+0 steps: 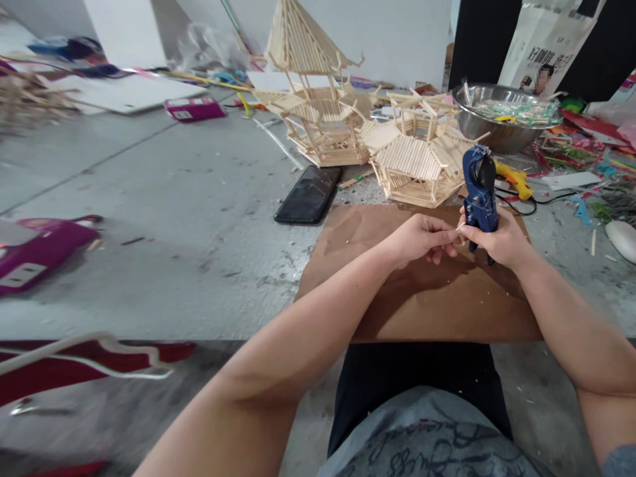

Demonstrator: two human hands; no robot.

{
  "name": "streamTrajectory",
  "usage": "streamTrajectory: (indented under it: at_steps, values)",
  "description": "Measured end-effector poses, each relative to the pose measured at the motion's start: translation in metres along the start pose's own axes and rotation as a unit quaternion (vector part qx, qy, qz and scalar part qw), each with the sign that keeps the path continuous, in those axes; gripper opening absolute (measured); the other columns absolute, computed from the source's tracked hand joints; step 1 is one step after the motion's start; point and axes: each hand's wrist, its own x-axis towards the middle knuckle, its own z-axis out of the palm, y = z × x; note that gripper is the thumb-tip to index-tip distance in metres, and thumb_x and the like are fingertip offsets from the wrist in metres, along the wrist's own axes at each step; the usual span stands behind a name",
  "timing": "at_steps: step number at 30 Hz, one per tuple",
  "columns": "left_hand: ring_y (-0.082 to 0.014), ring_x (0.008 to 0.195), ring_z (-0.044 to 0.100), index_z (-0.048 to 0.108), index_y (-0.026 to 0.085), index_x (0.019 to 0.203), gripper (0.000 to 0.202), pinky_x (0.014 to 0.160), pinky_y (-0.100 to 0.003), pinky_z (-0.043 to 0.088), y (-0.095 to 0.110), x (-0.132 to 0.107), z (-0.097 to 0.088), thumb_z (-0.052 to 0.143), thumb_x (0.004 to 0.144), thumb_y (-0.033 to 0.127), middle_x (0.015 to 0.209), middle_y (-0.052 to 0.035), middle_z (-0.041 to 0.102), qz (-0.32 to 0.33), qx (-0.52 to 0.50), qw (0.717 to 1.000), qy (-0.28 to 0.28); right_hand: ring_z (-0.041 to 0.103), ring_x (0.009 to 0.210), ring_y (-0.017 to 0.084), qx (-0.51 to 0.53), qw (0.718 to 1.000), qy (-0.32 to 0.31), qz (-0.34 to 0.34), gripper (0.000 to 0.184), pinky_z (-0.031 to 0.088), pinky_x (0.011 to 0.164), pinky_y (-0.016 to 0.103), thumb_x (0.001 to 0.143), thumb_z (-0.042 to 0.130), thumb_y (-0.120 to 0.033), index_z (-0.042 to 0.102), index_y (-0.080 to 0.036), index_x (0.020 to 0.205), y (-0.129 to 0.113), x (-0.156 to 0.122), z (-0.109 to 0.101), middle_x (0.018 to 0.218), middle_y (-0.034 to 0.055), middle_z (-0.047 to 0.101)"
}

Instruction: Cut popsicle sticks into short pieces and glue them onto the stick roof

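My right hand (499, 240) is closed round the handle of a blue cutter tool (479, 191), held upright over a brown cardboard sheet (422, 305). My left hand (422, 238) pinches a small pale wooden stick (460, 227) and holds its tip against the tool. Both hands meet above the far right part of the cardboard. Just beyond them stand two wooden stick models: a low hexagonal pavilion (415, 165) and a taller tower with a pointed roof (313, 86).
A black phone (309, 193) lies left of the cardboard. A steel bowl (501, 116) with sticks sits at the back right, a yellow glue gun (514, 180) beside it. Purple boxes (37, 248) lie on the grey floor (173, 218) at left. Scraps litter the right.
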Motion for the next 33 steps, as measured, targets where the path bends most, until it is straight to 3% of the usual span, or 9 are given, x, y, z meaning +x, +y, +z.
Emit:
streamTrajectory:
  at_steps: [9, 19, 26, 33]
  values:
    - [-0.0036, 0.037, 0.049, 0.064, 0.009, 0.074, 0.024, 0.038, -0.015, 0.034, -0.0020, 0.0000, -0.0010, 0.067, 0.072, 0.033, 0.058, -0.0015, 0.065, 0.013, -0.014, 1.000, 0.002, 0.058, 0.065, 0.014, 0.033, 0.999, -0.026, 0.002, 0.021, 0.050, 0.067, 0.033, 0.067, 0.066, -0.028, 0.056, -0.020, 0.084, -0.0043, -0.0013, -0.0008, 0.073, -0.0004, 0.062]
    - [-0.0045, 0.038, 0.050, 0.066, 0.009, 0.077, 0.028, 0.038, -0.016, 0.035, -0.0042, 0.0002, -0.0004, 0.068, 0.070, 0.036, 0.062, -0.0034, 0.067, 0.030, -0.012, 0.999, -0.015, 0.056, 0.060, 0.013, 0.010, 1.000, -0.007, -0.002, 0.021, 0.049, 0.062, 0.033, 0.067, 0.066, -0.031, 0.054, -0.019, 0.080, -0.0046, -0.0014, 0.0012, 0.069, -0.0011, 0.060]
    - [-0.0072, 0.039, 0.053, 0.067, 0.008, 0.078, 0.036, 0.038, -0.018, 0.036, -0.0009, -0.0009, -0.0014, 0.065, 0.073, 0.043, 0.067, -0.0083, 0.069, -0.016, -0.047, 0.998, -0.042, 0.056, 0.058, 0.013, 0.024, 0.999, -0.022, 0.014, 0.027, 0.050, 0.059, 0.032, 0.065, 0.067, -0.037, 0.053, -0.020, 0.079, -0.0059, -0.0012, 0.0011, 0.069, -0.0013, 0.058]
    - [-0.0065, 0.039, 0.054, 0.067, 0.008, 0.073, 0.035, 0.039, -0.017, 0.039, -0.0048, 0.0002, -0.0027, 0.073, 0.065, 0.041, 0.063, -0.0053, 0.068, -0.022, -0.050, 0.997, -0.047, 0.057, 0.060, 0.013, 0.012, 0.999, -0.040, 0.006, 0.021, 0.051, 0.062, 0.032, 0.065, 0.066, -0.029, 0.055, -0.019, 0.080, -0.0073, -0.0022, 0.0010, 0.070, -0.0010, 0.059]
